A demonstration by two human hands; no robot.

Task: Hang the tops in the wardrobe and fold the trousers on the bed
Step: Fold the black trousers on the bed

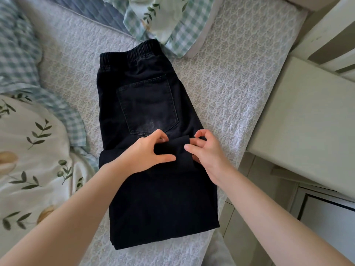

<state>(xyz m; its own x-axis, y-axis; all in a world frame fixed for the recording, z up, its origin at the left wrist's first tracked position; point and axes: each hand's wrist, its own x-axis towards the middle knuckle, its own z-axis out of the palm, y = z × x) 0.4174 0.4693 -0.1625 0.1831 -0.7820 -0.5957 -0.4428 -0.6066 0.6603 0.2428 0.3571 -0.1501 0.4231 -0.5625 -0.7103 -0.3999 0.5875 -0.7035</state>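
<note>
**Trousers** (pixel 146 96): black, one pair. They lie flat on the bed (pixel 226 87). The waistband (pixel 130 52) is far beyond the hands, and the pocket (pixel 148 106) faces up just ahead of the fingertips. The lower fold lies under the forearms.

**Condition:** the legs lie together and are doubled back, so the hem (pixel 178 148) sits between the hands. Judged part-folded, with perhaps one or two folds left. No tops or wardrobe are in view, so that half of the task cannot be judged.

**Left hand** (pixel 151 152): thumb and fingers pinch the hem's left side.

**Right hand** (pixel 208 156): thumb over and fingers under, pinching the hem's right side.

**Edges:** the bed edge runs near the right of the right hand, with a cabinet (pixel 307 121) beyond it. A duvet (pixel 28 150) is bunched left of the left forearm. A pillow (pixel 172 25) lies just past the waistband.

**Open room:** a bare strip of bed runs along either side of the trousers, and the one on the right is wider.
</note>
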